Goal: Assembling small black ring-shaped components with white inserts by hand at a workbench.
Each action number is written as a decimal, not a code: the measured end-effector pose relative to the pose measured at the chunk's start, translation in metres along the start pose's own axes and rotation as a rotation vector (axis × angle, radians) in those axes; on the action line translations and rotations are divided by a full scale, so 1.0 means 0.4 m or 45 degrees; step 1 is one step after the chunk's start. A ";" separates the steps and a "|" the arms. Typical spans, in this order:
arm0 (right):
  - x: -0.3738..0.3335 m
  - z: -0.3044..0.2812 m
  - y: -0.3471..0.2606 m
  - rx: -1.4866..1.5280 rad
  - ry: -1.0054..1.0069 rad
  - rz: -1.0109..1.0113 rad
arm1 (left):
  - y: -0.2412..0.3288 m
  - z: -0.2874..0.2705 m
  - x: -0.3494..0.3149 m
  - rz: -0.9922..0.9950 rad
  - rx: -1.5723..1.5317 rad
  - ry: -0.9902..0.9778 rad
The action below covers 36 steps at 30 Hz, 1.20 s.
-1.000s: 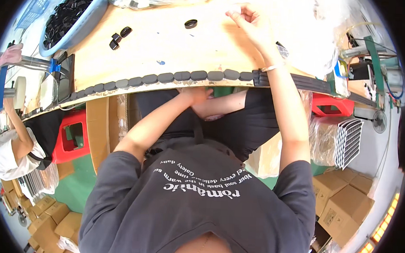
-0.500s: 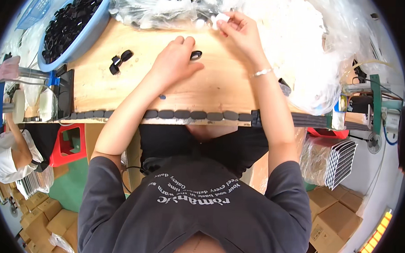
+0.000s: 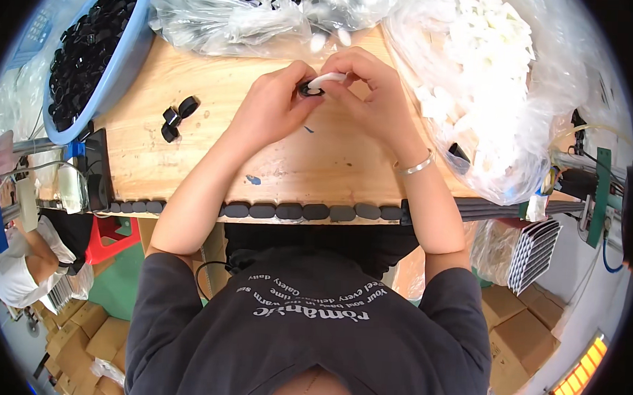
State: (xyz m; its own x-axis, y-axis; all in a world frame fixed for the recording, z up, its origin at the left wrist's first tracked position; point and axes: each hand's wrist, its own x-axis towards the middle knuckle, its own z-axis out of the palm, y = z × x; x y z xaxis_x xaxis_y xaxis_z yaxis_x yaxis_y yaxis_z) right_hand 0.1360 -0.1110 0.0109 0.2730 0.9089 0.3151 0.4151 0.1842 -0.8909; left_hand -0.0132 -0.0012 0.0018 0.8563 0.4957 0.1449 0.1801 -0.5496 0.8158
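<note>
Black ring-like plastic piece (image 3: 308, 90) sits, in the head view, between the fingertips of the bare left hand (image 3: 277, 101), over the pale wooden table (image 3: 215, 84). That hand is closed to a narrow pinch on it. The bare right hand (image 3: 369, 92) pinches a slim, curved white piece (image 3: 327, 79), its end right at the black one; whether they touch I cannot tell. Bringing the two together looks like the step in hand; the next move calls for lining up their edges with both pinches steady. Three loose black pieces (image 3: 170, 116) lie farther left
</note>
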 end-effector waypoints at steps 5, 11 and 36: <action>0.004 0.009 0.002 -0.114 0.021 -0.175 | -0.003 -0.007 -0.001 0.028 -0.144 0.109; 0.003 0.018 -0.001 -0.211 0.130 -0.306 | 0.010 -0.016 -0.001 0.066 -0.199 0.144; -0.013 0.031 0.001 0.607 0.157 0.379 | -0.009 0.012 0.010 0.087 -0.588 0.414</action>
State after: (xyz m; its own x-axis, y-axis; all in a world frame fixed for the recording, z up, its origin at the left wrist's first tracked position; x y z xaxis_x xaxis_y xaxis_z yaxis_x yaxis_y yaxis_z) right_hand 0.1240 -0.1110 0.0049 0.4290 0.9025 0.0388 -0.1247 0.1017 -0.9870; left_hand -0.0079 -0.0003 -0.0033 0.6520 0.6914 0.3112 -0.1635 -0.2726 0.9481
